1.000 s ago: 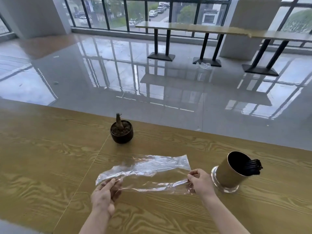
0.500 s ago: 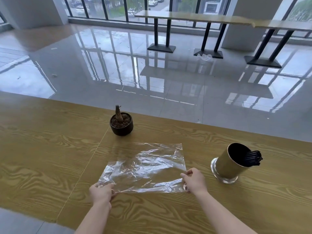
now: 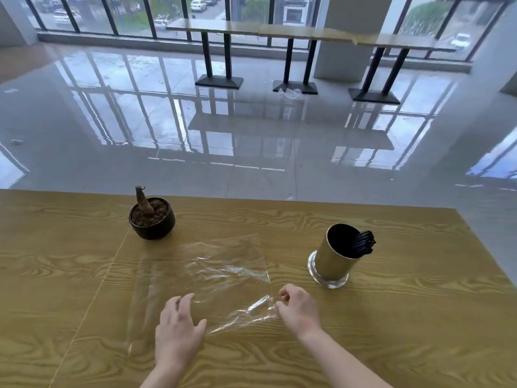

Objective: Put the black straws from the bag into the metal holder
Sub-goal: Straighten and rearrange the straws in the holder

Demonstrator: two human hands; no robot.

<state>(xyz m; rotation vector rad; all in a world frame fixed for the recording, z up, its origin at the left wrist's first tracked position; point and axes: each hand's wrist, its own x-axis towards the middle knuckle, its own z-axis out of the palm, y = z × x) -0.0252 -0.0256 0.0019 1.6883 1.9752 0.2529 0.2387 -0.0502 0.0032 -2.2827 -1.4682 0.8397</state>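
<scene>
The transparent crinkled plastic bag (image 3: 212, 273) is lying flat and emptied on the yellow wood-grain table (image 3: 419, 317), directly in front of the person. No straw is showing inside it. The bundle of black straws (image 3: 363, 243) is standing in the gold cylindrical metal holder (image 3: 333, 264), which is resting upright on its glossy base to the right of the bag and apart from it. The straws are leaning together against the holder's right rim, their tips projecting above the opening. Judged from this layout, the transfer is complete and the bag is being flattened for tidying.

The left hand (image 3: 179, 329) is spreading its fingers, which are lying nearly straight on the near edge of the bag, probably to pin the film against the table. The right hand (image 3: 299, 306) is curling its fingers and pinching the near right corner of the bag, which is lifting slightly off the surface, probably to keep the film taut. A round black pot with a brown plant stub (image 3: 152, 222) is sitting just behind the bag's far left corner.
</scene>
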